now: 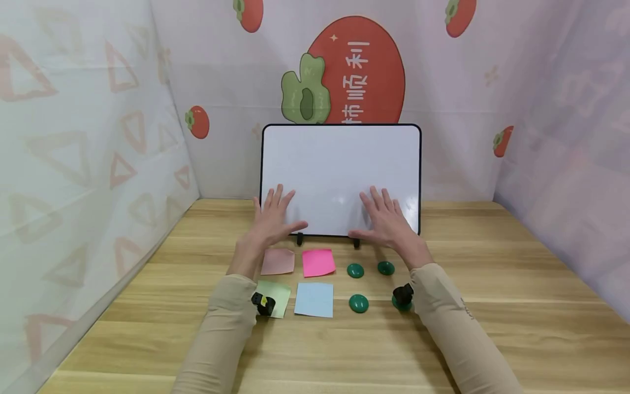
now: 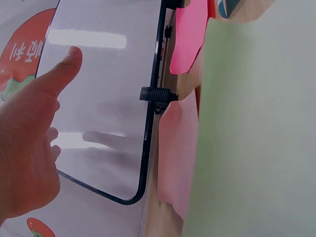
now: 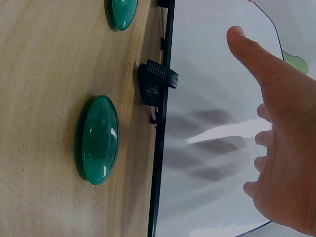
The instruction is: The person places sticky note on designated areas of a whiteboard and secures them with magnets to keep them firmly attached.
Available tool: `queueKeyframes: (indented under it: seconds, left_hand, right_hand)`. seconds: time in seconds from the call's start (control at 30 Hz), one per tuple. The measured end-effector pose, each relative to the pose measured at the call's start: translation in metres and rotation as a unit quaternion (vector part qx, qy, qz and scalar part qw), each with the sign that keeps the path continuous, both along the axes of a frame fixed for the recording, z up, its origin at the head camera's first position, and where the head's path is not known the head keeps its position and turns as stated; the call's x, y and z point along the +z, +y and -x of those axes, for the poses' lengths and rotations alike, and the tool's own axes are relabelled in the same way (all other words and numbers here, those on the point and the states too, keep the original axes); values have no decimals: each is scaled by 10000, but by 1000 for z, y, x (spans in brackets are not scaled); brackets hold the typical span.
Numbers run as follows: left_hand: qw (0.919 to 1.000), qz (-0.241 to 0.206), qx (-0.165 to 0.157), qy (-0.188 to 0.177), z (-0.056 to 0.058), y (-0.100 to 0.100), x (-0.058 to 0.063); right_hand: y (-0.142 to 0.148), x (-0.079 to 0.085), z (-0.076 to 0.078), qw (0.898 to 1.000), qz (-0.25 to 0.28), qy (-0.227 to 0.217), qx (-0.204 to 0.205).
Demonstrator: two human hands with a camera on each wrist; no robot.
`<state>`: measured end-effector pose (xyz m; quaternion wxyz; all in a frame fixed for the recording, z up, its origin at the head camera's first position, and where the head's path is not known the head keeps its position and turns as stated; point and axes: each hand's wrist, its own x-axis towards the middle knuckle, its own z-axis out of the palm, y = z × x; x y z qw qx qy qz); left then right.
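Note:
A blank whiteboard [image 1: 339, 164] with a black frame stands upright on small black clips [image 3: 157, 79] at the back of the table. My left hand [image 1: 273, 219] is spread before its lower left part, fingers and thumb apart. Before the lower right part my right hand [image 1: 386, 221] is spread likewise. Neither hand holds anything. Below the board lie a pale pink sticky note [image 1: 278, 261], a bright pink one [image 1: 318, 263], a green one [image 1: 275, 298] and a blue one [image 1: 314, 300]. Several green round magnets [image 1: 359, 303] lie to their right.
The wooden table [image 1: 492, 306] runs to fabric walls on the left, right and back. A black wrist camera [image 1: 264, 304] overlaps the green note in the head view; another [image 1: 403, 294] partly hides one magnet [image 1: 401, 307].

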<state>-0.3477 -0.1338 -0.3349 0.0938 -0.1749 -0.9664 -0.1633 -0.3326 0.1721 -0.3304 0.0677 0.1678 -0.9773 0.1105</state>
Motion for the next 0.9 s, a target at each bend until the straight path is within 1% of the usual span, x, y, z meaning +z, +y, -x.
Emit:
queueKeyframes:
  seconds: [0.17, 0.27, 0.47, 0.63, 0.77, 0.9]
  left_hand:
    - [9987, -354, -326, -182, 1, -7, 4]
    - [9976, -488, -426, -261, 2, -12, 6]
    - [9948, -731, -463, -534, 2, -19, 6]
    - [9898, -1052, -581, -767, 0, -23, 7]
    - [9876, -1191, -605, -827, -2, -27, 9]
    - [9859, -1259, -628, -905, -2, -32, 10]
  right_hand:
    - [1, -1, -1, 9997, 3, 69, 226]
    - [2, -1, -2, 9992, 72, 104, 372]
    - [0, -1, -1, 9974, 295, 210, 627]
    - [-1, -1, 0, 9953, 430, 267, 822]
    - [0, -2, 0, 9935, 464, 307, 996]
    - [0, -1, -2, 9929, 436, 217, 1081]
